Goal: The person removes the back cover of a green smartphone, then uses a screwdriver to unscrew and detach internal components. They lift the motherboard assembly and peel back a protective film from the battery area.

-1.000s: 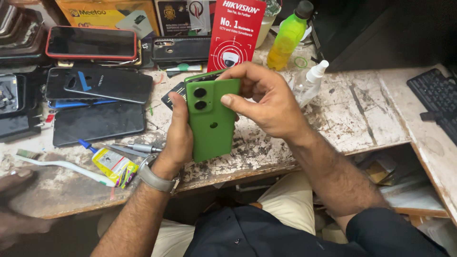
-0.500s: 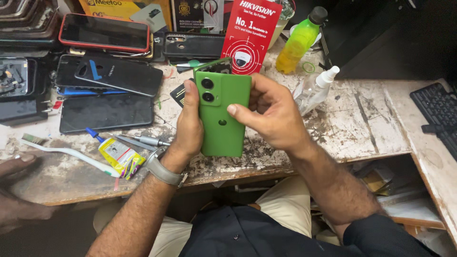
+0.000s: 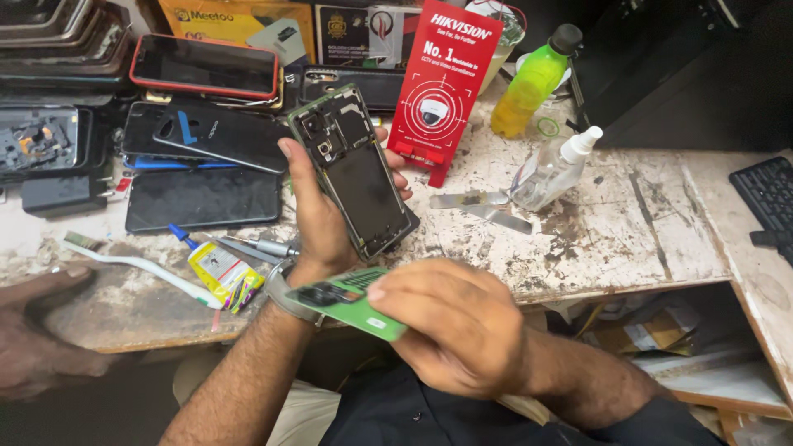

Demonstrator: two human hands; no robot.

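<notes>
Head view: left hand (image 3: 318, 219) clamped round an opened phone (image 3: 353, 169), held up over the worktop (image 3: 628, 223) with its dark insides bared. Right hand (image 3: 450, 326) pinched on the green back cover (image 3: 347, 301), held low near the left wrist — already off, wholly apart from the phone. Separation looks done; inner parts not yet touched. Spray bottle (image 3: 553, 169) and metal pry tools (image 3: 487, 206) lying just beside.
</notes>
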